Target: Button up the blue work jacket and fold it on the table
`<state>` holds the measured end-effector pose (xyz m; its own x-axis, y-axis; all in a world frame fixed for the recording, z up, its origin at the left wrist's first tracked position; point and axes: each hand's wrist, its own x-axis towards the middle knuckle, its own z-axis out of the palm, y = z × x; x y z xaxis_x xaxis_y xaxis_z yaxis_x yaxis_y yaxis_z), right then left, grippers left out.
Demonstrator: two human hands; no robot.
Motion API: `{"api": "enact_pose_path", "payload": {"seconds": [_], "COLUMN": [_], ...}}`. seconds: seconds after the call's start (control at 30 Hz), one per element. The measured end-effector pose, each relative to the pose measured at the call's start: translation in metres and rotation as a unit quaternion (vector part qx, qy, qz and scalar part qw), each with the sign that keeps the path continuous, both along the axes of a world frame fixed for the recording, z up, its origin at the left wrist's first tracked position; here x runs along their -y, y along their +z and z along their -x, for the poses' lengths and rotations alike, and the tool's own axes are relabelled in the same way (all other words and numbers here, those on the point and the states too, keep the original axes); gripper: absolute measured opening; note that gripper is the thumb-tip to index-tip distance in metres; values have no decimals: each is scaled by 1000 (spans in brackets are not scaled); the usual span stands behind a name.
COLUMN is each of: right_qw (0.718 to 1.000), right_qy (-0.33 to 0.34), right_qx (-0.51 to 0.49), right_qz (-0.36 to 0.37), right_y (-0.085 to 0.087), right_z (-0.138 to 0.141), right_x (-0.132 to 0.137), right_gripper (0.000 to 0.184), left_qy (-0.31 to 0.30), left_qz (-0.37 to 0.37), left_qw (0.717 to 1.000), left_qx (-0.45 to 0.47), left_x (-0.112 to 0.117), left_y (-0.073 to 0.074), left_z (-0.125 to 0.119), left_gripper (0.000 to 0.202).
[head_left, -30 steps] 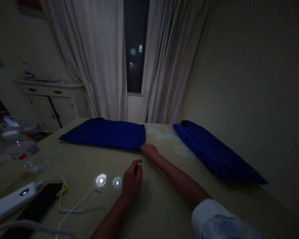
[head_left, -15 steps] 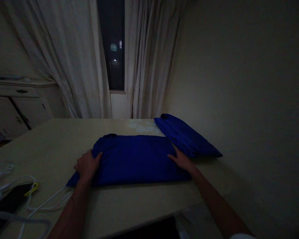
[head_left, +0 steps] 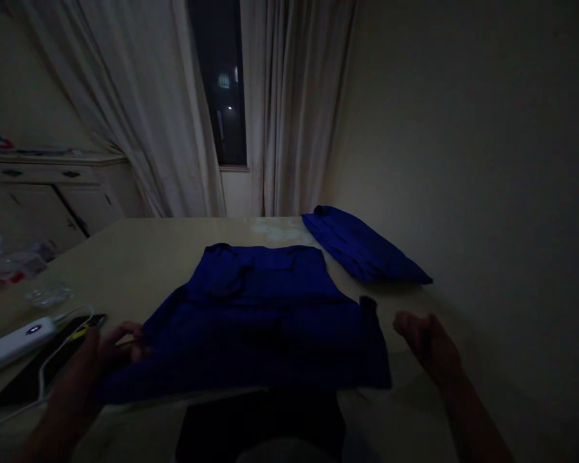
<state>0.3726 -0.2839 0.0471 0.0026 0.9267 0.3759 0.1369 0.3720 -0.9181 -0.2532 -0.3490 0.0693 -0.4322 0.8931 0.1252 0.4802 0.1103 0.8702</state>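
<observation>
Dark-blue cloth (head_left: 265, 328): lying partly unfolded, partly rumpled on the pale desk (head_left: 159, 251)
Left hand (head_left: 118, 347): curling at its left edge, grip unclear
Right hand (head_left: 429, 347): hovering half-open, empty, beside it
Blue fabric bundle (head_left: 361, 247): lying folded behind

Along the left side of the desk (head_left: 159, 247), a clear bottle (head_left: 17, 275) with a white cap and a touch of red stands near a white device (head_left: 17, 347) with a small lit spot, which lies beside a flat black phone-like slab (head_left: 22, 388) crossed by a white cable (head_left: 42, 378). Behind, pale curtains (head_left: 135, 96) flank a dark window (head_left: 222, 96) showing small lights, with a two-drawer cabinet (head_left: 89, 199) to the left and a plain wall (head_left: 453, 161) to the right.
</observation>
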Motion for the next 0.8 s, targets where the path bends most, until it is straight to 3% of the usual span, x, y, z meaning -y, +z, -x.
{"api": "enact_pose_path", "payload": {"seconds": [0.1, 0.17, 0.27, 0.37, 0.43, 0.5, 0.63, 0.73, 0.8], "right_qw": [994, 987, 980, 961, 934, 907, 857, 827, 825], "right_qy": [-81, -89, -29, 43, 91, 89, 45, 54, 54], "right_qx": [41, 92, 176, 274, 342, 406, 512, 558, 559], "right_qz": [66, 98, 83, -6, -51, -64, -35, -43, -62], "right_y": [-6, -7, -5, -5, -6, -9, -14, -19, -22], "right_z": [-11, 3, 57, 133, 184, 227, 271, 274, 269], "right_x": [18, 14, -8, -41, -69, -99, -150, -165, -162], "right_gripper": [56, 51, 48, 46, 53, 57, 58, 31, 27], "left_qy": [-56, -86, -174, -239, -229, -203, -195, -160, -61], "left_qz": [59, 67, 25, -17, -14, -4, 2, -14, -39], "left_qw": [996, 990, 967, 935, 927, 929, 924, 940, 964], "left_qx": [-26, -94, -185, -263, -298, -309, -328, -303, -255], "left_x": [-1, -15, -50, -101, -136, -163, -185, -189, -197], "left_y": [7, 8, -2, -20, -32, -42, -53, -44, -26], "left_z": [1, -8, -33, -64, -85, -103, -119, -95, -59], "left_gripper": [70, 68, 66, 67, 68, 64, 50, 39, 37]}}
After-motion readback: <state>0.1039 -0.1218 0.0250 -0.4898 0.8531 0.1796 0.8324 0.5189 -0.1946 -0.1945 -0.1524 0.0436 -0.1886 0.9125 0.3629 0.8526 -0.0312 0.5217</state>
